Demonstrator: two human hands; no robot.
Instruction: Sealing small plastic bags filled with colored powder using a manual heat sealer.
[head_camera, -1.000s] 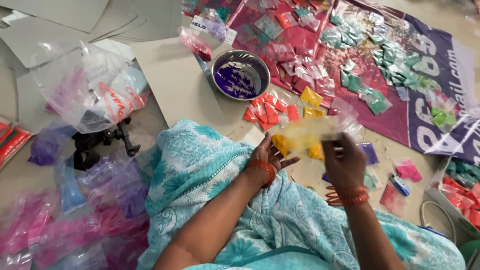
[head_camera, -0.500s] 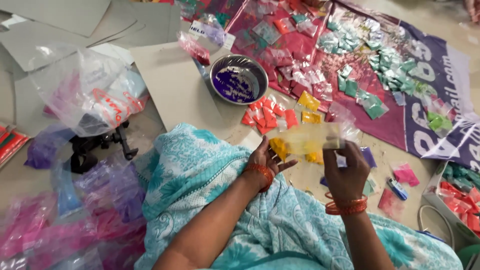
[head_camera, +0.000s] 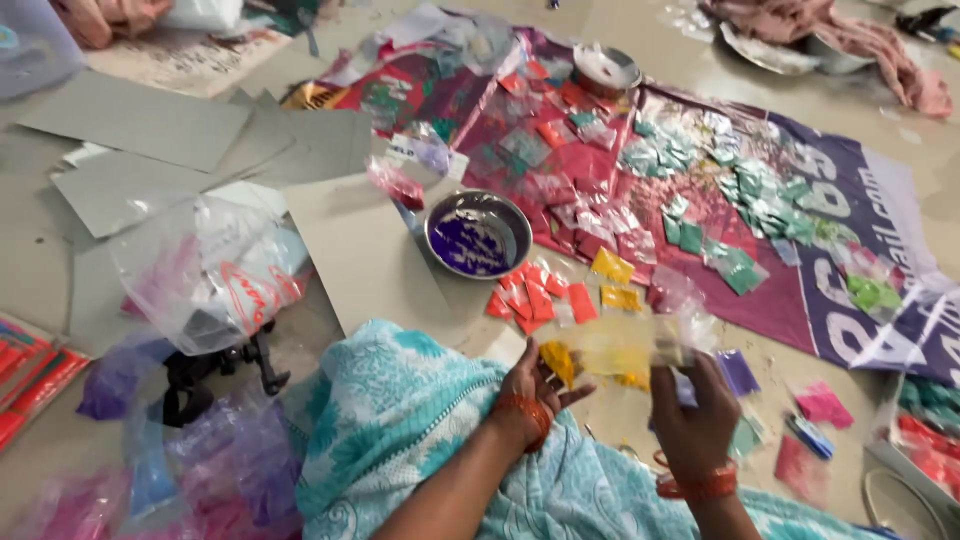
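A clear bag (head_camera: 640, 345) of yellow packets, raised slightly since before, is pinched by the right hand (head_camera: 695, 425); a yellow packet (head_camera: 558, 362) is cupped in the left hand (head_camera: 535, 385).

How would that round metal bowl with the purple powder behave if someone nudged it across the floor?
The metal bowl looks shallow and wide with a flat base, so it would probably slide rather than tip. Its smooth, shiny wall suggests it is rigid and fairly light. The purple powder lies loose and uncovered inside, so a sharp push could likely spill some.
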